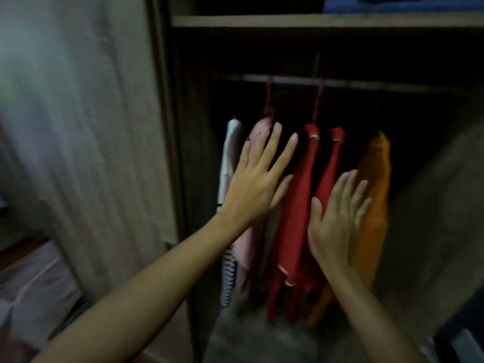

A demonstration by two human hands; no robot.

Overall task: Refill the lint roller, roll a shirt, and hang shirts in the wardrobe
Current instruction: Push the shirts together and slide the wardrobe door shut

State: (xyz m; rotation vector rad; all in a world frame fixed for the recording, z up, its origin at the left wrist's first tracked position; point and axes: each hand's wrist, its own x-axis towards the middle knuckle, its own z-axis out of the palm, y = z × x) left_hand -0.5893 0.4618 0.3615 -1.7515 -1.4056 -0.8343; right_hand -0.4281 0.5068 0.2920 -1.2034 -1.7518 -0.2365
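Several shirts hang from a dark rail (288, 80) inside the open wardrobe: a white striped one (230, 158), a pink one (258, 129), two red ones (298, 205) (331, 163) and an orange one (374, 195). My left hand (255, 184) is spread flat, fingers apart, over the pink shirt. Lower down, my right hand (336, 218) is also spread with its fingers apart, in front of the second red shirt and the orange one. Neither hand holds anything. The picture is blurred.
A wardrobe door panel (104, 127) stands to the left. A shelf (314, 20) runs above the rail, with blue folded cloth (392, 3) on top. Pale fabric (34, 284) lies at the lower left. Another door edge (440, 205) is at the right.
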